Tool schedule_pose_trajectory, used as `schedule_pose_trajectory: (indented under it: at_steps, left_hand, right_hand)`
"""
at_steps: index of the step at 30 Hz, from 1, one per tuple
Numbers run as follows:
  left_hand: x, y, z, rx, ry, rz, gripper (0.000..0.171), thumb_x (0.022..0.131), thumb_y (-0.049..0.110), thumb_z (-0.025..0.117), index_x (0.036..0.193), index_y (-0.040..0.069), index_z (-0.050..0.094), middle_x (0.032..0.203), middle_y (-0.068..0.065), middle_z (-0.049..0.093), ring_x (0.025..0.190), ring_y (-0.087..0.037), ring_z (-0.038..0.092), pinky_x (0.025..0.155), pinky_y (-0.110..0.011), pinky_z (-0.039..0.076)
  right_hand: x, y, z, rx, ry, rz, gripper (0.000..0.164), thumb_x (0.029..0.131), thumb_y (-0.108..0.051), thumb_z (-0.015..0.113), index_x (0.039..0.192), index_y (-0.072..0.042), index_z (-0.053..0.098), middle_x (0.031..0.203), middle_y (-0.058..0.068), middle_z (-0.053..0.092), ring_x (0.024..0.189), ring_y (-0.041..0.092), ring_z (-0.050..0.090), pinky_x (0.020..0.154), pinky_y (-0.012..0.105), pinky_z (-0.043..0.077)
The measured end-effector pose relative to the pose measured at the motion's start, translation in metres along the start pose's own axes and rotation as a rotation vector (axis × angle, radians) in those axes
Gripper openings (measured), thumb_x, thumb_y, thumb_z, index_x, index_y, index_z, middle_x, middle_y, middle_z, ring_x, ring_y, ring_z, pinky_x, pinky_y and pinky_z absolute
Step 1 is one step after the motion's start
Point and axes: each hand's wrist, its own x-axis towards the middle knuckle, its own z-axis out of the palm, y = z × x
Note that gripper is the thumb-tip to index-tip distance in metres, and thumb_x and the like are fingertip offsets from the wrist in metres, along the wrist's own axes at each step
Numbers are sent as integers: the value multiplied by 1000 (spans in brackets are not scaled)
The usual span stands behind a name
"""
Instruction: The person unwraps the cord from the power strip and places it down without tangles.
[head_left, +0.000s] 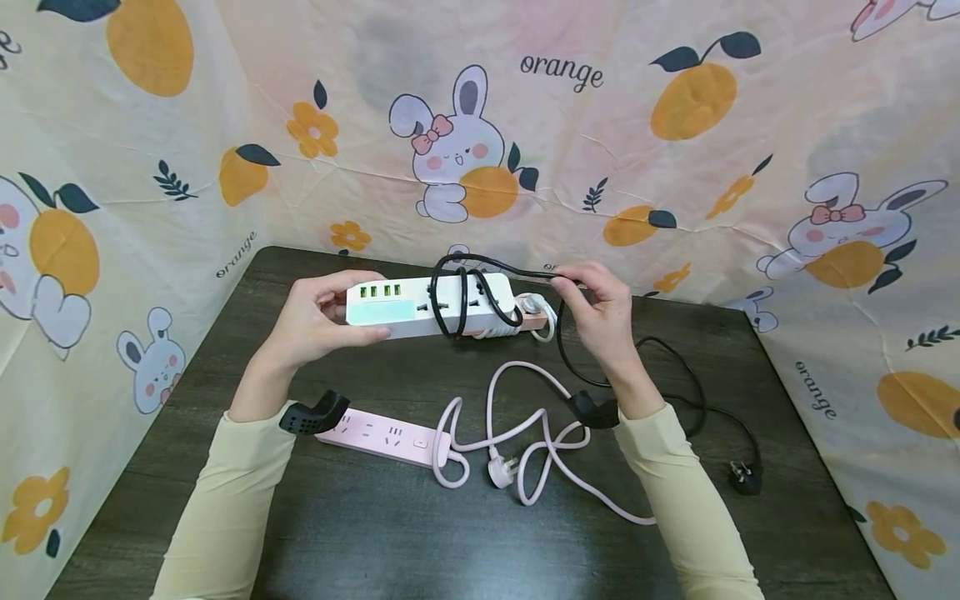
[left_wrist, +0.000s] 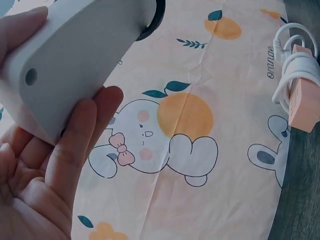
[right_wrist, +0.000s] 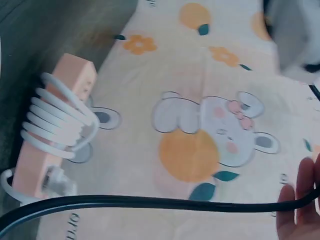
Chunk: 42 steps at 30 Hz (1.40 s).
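Note:
A white power strip [head_left: 390, 307] with green USB ports is held up over the table, its left end gripped between the thumb and fingers of my left hand [head_left: 318, 317]. Its black cord [head_left: 462, 300] loops around the strip's right half. My right hand [head_left: 596, 308] pinches that cord a little right of the strip. From there the cord droops to the table and ends in a black plug [head_left: 745, 477]. In the left wrist view, my left fingers [left_wrist: 75, 130] support the strip's plain white casing [left_wrist: 85, 65].
Behind the white strip lies a peach power strip [right_wrist: 32, 167] bound in its own white cord. Closer in, a pink power strip [head_left: 382, 435] rests on the dark table [head_left: 360, 533] with its pale cord and white plug [head_left: 501, 468] spread rightward. A printed cloth [head_left: 337, 75] hangs behind.

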Motion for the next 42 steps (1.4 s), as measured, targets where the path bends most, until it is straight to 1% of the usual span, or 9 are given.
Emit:
schedule_pose_trajectory:
  at_steps: [5, 10, 16, 19, 22, 26, 32, 38, 42]
  left_hand:
    - [-1, -2, 0, 45, 71, -13, 49, 63, -13, 77, 109, -9, 62, 96, 4, 64, 71, -11, 63, 59, -20, 53]
    - [-1, -2, -1, 58, 159, -8, 50, 63, -15, 76, 111, -10, 62, 96, 7, 63, 71, -8, 63, 59, -18, 52]
    - [-6, 1, -1, -15, 210, 21, 49, 63, -20, 73, 110, -14, 60, 96, 4, 65, 76, -9, 64, 61, -19, 53]
    - [-9, 3, 1, -90, 209, 35, 49, 62, -23, 71, 109, -16, 59, 96, -1, 66, 79, -11, 64, 63, -21, 54]
    - [-12, 6, 2, -122, 189, 48, 49, 62, -24, 69, 109, -15, 59, 98, -2, 66, 80, -12, 64, 64, -21, 54]
    - [-16, 8, 5, -106, 128, 37, 48, 63, -22, 70, 109, -15, 59, 99, -1, 66, 79, -12, 64, 64, -22, 54]
    - [-24, 11, 8, -4, 51, 26, 48, 62, -18, 73, 108, -14, 59, 98, 2, 65, 76, -11, 63, 61, -21, 53]
    - [-28, 10, 9, 52, 14, 18, 47, 63, -15, 75, 108, -11, 61, 97, 4, 65, 77, -12, 63, 61, -22, 54]
    - [-30, 6, 6, 91, 16, 2, 49, 63, -12, 77, 110, -9, 62, 99, 2, 65, 79, -12, 62, 64, -22, 54]
  right_hand:
    - [-5, -17, -15, 210, -120, -51, 22, 88, -11, 65, 85, 12, 66, 85, 6, 64, 80, 13, 56, 69, 21, 46]
    - [-12, -26, -28, 270, -450, -101, 12, 88, -6, 65, 88, 5, 69, 83, 7, 64, 79, 16, 56, 70, 26, 46]
    - [-24, -22, -31, 100, -803, -46, 13, 81, 6, 67, 90, -2, 72, 79, 0, 61, 70, 10, 50, 60, 26, 43]
    - [-27, -13, -27, -58, -920, 31, 11, 82, 3, 67, 90, -3, 73, 76, -3, 61, 66, 7, 49, 59, 27, 44]
    - [-27, 0, -22, -246, -960, 114, 9, 84, -3, 66, 89, -3, 74, 75, -2, 63, 64, 6, 51, 58, 27, 45]
    - [-22, 15, -16, -469, -817, 222, 10, 84, -5, 66, 90, -1, 75, 77, 6, 68, 61, 11, 55, 56, 29, 44]
    - [-4, 19, -20, -525, -346, 328, 14, 87, -6, 65, 93, 4, 73, 84, 17, 69, 64, 19, 57, 58, 27, 42]
    - [10, 3, -41, -212, 60, 304, 18, 88, -5, 64, 92, 11, 70, 82, 7, 67, 70, 8, 54, 63, 19, 43]
    - [11, -12, -62, 160, 163, 167, 15, 88, 4, 60, 92, 17, 66, 79, 1, 65, 75, 12, 59, 72, 23, 46]
